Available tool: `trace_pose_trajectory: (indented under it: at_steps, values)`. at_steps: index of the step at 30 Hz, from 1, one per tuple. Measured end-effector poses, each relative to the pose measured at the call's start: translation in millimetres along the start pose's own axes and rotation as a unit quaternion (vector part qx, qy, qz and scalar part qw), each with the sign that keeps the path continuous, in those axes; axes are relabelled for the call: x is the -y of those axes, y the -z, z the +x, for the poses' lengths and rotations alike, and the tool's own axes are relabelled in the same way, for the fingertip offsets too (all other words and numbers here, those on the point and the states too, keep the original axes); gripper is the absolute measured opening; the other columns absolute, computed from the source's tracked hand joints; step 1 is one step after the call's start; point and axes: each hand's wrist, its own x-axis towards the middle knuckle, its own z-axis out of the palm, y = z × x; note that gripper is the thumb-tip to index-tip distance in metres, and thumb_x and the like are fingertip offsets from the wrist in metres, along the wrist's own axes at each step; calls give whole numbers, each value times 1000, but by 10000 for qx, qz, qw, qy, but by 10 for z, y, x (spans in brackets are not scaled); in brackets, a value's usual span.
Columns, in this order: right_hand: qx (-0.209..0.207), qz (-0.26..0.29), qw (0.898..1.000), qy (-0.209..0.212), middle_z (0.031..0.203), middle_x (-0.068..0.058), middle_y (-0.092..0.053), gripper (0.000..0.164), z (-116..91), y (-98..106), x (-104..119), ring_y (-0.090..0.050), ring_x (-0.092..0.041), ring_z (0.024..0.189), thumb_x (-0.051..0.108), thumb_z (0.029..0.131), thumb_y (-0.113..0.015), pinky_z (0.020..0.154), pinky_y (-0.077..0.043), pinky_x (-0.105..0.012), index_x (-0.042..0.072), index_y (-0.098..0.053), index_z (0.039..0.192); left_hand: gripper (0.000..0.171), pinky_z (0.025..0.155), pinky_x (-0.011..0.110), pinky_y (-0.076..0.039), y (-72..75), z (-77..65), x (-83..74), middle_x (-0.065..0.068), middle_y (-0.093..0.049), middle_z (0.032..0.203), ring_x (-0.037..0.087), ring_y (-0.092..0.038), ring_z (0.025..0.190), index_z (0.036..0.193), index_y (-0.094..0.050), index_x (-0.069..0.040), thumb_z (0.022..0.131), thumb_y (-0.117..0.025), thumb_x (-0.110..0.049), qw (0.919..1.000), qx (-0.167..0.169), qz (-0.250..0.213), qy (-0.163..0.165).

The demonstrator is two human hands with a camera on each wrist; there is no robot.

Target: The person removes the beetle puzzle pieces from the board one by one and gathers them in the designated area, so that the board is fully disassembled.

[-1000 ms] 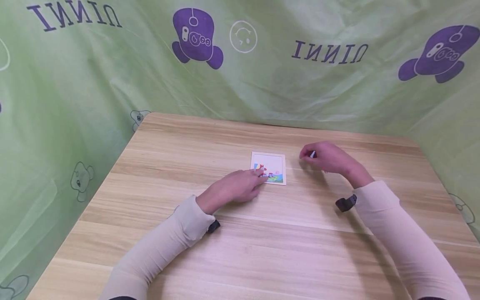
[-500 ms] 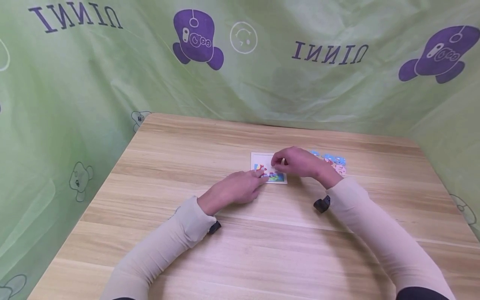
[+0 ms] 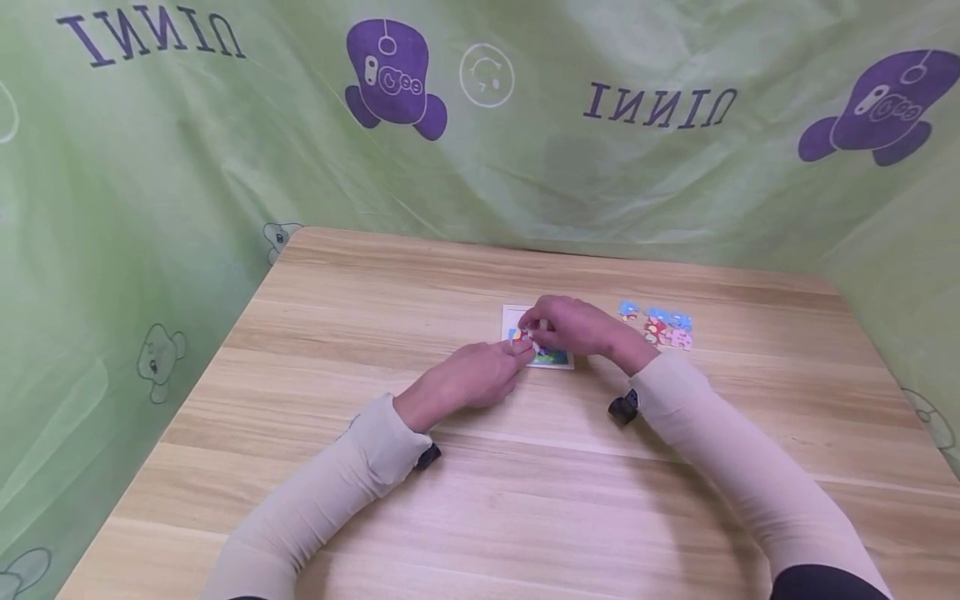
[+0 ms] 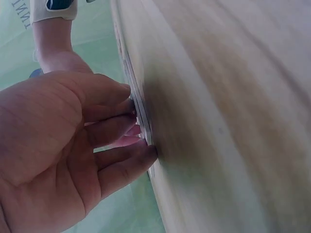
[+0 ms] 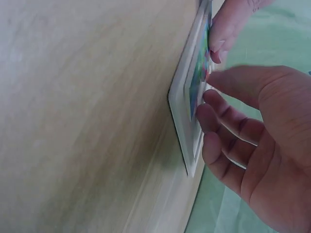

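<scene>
A small square picture puzzle with a pale frame lies flat on the wooden table, a coloured scene filling its lower part. My left hand rests its fingertips on the lower left of the puzzle, holding it down. Over the middle of the board, my right hand has its thumb and fingertips close together, pinching a small puzzle piece that the fingers mostly hide. In the right wrist view, that hand's thumb meets the coloured surface beside the left fingertips. From the left wrist, only the board's thin edge shows.
Several loose puzzle pieces, blue, red and pink, lie on the table to the right of the board. A green printed curtain hangs behind and beside the table.
My right hand has moved left from beside the loose pieces to over the puzzle, meeting the left fingertips. The pile is uncovered now. My left hand stays in place.
</scene>
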Motion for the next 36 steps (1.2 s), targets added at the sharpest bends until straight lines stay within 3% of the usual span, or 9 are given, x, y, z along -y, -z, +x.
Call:
trace_pose_trajectory:
  at_steps: [3, 12, 17, 21, 29, 36]
  values:
    - [69, -18, 10000, 36, 111, -6, -66, 26, 10, -9, 1, -60, -19, 89, 14, 99, -68, 83, -52, -38, 10, -74, 125, 35, 80, 42, -58, -17, -11, 7, 7, -50, 154, 28, -67, 106, 142, -50, -6, 110, -47, -17, 9999, -74, -33, -61]
    - [552, 450, 9974, 85, 115, -10, -62, 41, -12, 56, 7, -58, -23, 92, 8, 91, -76, 84, -51, -39, 5, -69, 132, 48, 102, 44, -50, 6, 1, -5, 13, -41, 160, 30, -52, 136, 154, -41, -2, 110, -44, -22, 9995, 226, -174, 121]
    - [624, 463, 9970, -8, 119, -10, -61, 46, -15, 67, 5, -57, -24, 97, 10, 90, -77, 87, -49, -39, 5, -68, 135, 59, 111, 42, -42, -11, -9, 37, 13, -31, 165, 28, -43, 143, 161, -31, -2, 108, -49, -23, 9982, 361, -453, 168]
    - [632, 475, 9968, -88, 120, -10, -61, 47, -24, 72, 7, -57, -24, 98, 10, 90, -77, 89, -49, -40, 6, -67, 136, 60, 116, 39, -35, -18, -37, 98, 12, -30, 165, 25, -36, 147, 160, -33, -1, 107, -53, -21, 9960, 338, -821, 57]
    - [639, 543, 9964, -90, 120, -9, -61, 46, -44, 79, -26, -56, -24, 100, 9, 91, -78, 89, -48, -41, 6, -67, 135, 59, 111, 38, -42, -19, -57, 179, 14, -47, 156, 27, -59, 128, 158, -36, 0, 105, -57, -17, 9901, 137, -1396, -14]
    - [636, 580, 9962, -90, 118, -10, -61, 44, -41, 77, -27, -55, -25, 98, 8, 91, -78, 89, -48, -41, 5, -67, 134, 53, 108, 39, -45, -11, -53, 183, 15, -52, 150, 27, -62, 123, 152, -43, 2, 104, -58, -15, 9911, 97, -1326, -86]
